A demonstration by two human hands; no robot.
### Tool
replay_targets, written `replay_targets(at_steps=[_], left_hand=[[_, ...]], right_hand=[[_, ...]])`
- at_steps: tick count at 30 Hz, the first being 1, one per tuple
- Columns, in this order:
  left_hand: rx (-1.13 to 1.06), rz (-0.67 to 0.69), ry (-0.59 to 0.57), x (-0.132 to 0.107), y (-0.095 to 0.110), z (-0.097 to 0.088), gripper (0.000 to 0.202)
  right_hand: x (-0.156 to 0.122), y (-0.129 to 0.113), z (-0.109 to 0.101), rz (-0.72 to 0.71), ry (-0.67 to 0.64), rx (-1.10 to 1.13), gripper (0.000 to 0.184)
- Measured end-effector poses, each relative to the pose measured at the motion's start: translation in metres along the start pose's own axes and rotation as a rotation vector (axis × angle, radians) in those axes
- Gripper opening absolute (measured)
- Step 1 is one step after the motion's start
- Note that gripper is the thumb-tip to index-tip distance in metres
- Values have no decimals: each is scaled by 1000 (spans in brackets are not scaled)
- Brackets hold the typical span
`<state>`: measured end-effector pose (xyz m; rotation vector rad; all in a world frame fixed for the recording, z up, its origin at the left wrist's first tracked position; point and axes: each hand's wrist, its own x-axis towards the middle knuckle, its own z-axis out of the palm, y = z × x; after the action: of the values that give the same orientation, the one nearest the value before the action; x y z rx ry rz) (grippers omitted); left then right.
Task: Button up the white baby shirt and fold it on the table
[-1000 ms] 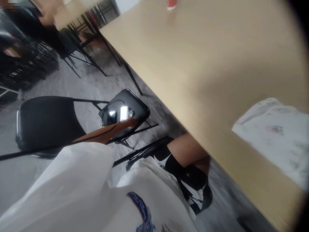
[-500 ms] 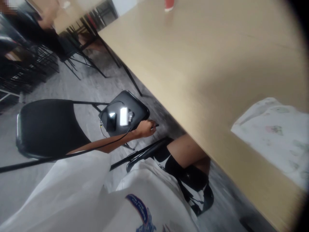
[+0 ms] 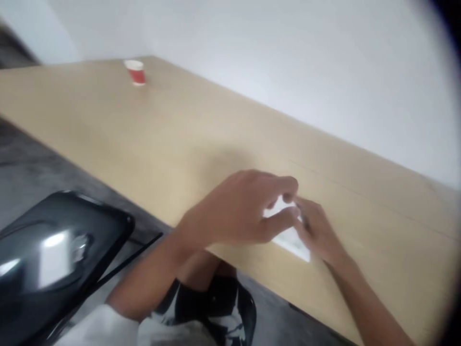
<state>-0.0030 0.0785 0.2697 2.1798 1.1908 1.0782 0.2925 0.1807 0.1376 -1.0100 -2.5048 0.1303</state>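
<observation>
My left hand (image 3: pixel 245 209) is over the table near its front edge, thumb and fingers curled into a pinch. Its fingertips meet those of my right hand (image 3: pixel 320 230), which is also closed. A small dark thing (image 3: pixel 305 221) shows by the right fingers; blur and the hands hide its kind and which hand grips it. Under the hands lies a white piece of cloth or paper (image 3: pixel 293 240), mostly covered by them.
A red and white paper cup (image 3: pixel 137 73) stands on the wooden table (image 3: pixel 173 125) at far left. On a black chair seat (image 3: pixel 104 235) lie a white box-like thing (image 3: pixel 55 259) and a small shiny object (image 3: pixel 79 247). A pale wall (image 3: pixel 288 57) runs behind the table.
My left hand has come from beside the chair, where it held a small dark thing, up over the table. My right hand has come into view, and the view has swung right.
</observation>
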Motion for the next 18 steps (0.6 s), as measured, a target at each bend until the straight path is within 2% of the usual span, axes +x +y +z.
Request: replay_targets(at_steps=[2,4,5,6,8,9,11,13,15,18], left_hand=[[-1,-17,-469,58,-14,-1,18],[-51,-144,-891,103,-39,10,26],[-57,-168,-943,116,-52,20,28],[-15,-152,-945,122,-65,30,27],[185,-41,-890,113,-87,53,20],[282,-24,-803,100,-96,64,19],[384,35,-550,68,-112,81,22],[387,153,-347,39,-123,87,22],[348,235,-322,24,-128,86,13],[300,241,-351,23,-126,81,10]], right_hand=[[2,-3,4,21,-2,19,46],[5,-6,9,26,3,26,44],[6,-7,11,24,13,24,43],[7,-9,12,18,30,24,43],[10,-11,13,11,57,27,42],[11,-12,13,9,60,34,42],[15,-15,13,22,52,71,40],[18,-18,14,50,44,126,31],[19,-20,14,84,40,159,23],[21,-24,13,70,86,82,20]])
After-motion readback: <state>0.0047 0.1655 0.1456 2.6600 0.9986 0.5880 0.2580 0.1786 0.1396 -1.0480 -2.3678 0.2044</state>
